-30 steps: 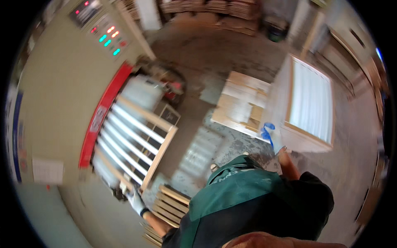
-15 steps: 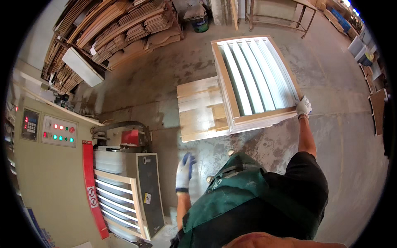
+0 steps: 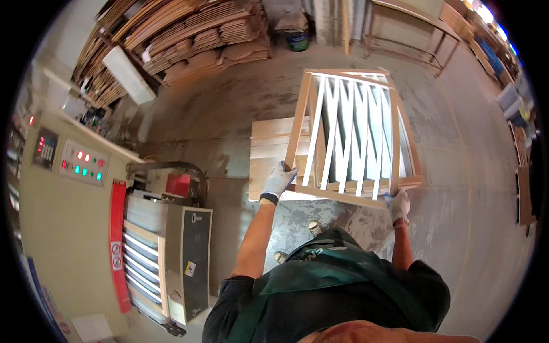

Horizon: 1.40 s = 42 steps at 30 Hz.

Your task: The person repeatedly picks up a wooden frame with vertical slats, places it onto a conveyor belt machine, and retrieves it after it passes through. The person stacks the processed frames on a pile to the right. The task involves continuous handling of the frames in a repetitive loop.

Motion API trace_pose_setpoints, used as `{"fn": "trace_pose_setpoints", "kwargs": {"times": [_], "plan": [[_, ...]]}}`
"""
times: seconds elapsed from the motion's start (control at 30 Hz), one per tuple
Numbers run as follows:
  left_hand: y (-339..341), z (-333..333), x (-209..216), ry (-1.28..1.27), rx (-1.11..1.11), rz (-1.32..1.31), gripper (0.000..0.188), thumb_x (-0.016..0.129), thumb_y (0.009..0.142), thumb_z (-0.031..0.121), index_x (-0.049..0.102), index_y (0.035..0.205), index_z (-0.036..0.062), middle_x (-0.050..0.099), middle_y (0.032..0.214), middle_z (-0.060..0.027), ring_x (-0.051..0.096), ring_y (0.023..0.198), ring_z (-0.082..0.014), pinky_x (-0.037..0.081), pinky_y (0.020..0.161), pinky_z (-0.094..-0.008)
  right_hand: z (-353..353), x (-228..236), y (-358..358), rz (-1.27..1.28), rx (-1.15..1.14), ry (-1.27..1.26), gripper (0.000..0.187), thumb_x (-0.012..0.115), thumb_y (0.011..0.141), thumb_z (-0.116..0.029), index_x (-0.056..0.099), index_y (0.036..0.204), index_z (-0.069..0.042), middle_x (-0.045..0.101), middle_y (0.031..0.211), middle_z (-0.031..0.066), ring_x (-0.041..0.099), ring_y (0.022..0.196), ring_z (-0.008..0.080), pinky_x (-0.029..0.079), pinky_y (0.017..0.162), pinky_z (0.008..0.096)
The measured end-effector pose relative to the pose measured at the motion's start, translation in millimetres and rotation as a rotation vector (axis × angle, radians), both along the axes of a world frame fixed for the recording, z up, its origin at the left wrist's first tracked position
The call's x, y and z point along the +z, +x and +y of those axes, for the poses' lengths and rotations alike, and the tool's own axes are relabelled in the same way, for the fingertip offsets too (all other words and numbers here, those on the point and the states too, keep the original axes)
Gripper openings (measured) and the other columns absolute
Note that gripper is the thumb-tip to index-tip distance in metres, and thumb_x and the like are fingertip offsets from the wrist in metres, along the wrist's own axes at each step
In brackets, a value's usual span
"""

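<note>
Our left grip [image 3: 278,180] is closed round the lower-left corner of the slatted frame [image 3: 343,196], our right grip [image 3: 399,206] round its lower-right, both equally near. In the head view it stretches right of centre, long axis running upward, askew above a stack of similar frames [image 3: 412,180]; we cannot tell whether they touch.

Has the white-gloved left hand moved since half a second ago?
Yes: relative to the pale, flat wooden pallet, the left hand moved forward and right.
</note>
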<state>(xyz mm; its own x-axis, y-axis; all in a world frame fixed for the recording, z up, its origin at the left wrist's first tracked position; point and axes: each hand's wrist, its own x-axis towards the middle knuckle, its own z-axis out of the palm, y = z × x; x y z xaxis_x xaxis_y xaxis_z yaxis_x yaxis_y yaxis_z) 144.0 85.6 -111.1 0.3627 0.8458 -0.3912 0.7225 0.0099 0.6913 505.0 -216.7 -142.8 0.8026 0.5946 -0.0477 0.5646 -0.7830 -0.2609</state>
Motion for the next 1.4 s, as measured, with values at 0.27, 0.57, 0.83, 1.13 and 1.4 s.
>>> {"fn": "trace_pose_setpoints", "kwargs": {"times": [0.27, 0.57, 0.83, 1.13, 1.4], "plan": [[-98, -83, 37, -0.022, 0.177, -0.03, 0.048, 0.072, 0.086, 0.042, 0.067, 0.108, -0.0009, 0.072, 0.091, -0.0216, 0.071, 0.083, -0.0321, 0.054, 0.077, -0.0406, -33, -21, -66, 0.871, -0.172, 0.639, 0.014, 0.077, 0.083, -0.013, 0.067, 0.086, -0.003, 0.062, 0.064, 0.0012, 0.056, 0.049, 0.0096, 0.041, 0.043, 0.0261], [-216, -246, 118, 0.172, 0.736, -0.073, 0.037, 0.074, 0.086, 0.028, 0.066, 0.108, -0.0009, 0.07, 0.087, -0.0176, 0.071, 0.077, -0.0266, 0.055, 0.071, -0.0385, 46, 27, -130, 1.065, 0.304, 0.468, 0.011, 0.07, 0.087, -0.008, 0.061, 0.092, -0.004, 0.056, 0.066, -0.0013, 0.049, 0.05, 0.0061, 0.037, 0.042, 0.0238], [-251, -387, 115, 0.241, 1.408, -0.266, 0.025, 0.073, 0.088, 0.018, 0.064, 0.099, -0.003, 0.065, 0.074, -0.0101, 0.063, 0.066, -0.0158, 0.051, 0.062, -0.034, 136, 68, -242, 1.125, 0.746, 0.22, 0.019, 0.076, 0.082, -0.009, 0.066, 0.096, -0.002, 0.065, 0.074, 0.0029, 0.057, 0.056, 0.0074, 0.044, 0.049, 0.0258], [-257, -503, 87, 0.208, 1.745, -0.153, 0.029, 0.07, 0.091, 0.021, 0.067, 0.106, -0.0038, 0.07, 0.091, -0.0141, 0.067, 0.078, -0.0222, 0.052, 0.072, -0.036, 167, 53, -359, 0.835, 1.241, 0.053, 0.04, 0.082, 0.071, -0.024, 0.07, 0.102, 0.0, 0.074, 0.092, 0.019, 0.072, 0.084, 0.0314, 0.055, 0.076, 0.0392], [-273, -536, 77, 0.246, 1.832, -0.027, 0.029, 0.069, 0.092, 0.022, 0.068, 0.104, -0.0044, 0.07, 0.089, -0.0119, 0.066, 0.077, -0.0176, 0.051, 0.069, -0.0331, 155, 54, -409, 0.861, 1.35, 0.034, 0.041, 0.082, 0.072, -0.027, 0.07, 0.101, -0.001, 0.074, 0.094, 0.0181, 0.072, 0.087, 0.0305, 0.056, 0.079, 0.0395]]}}
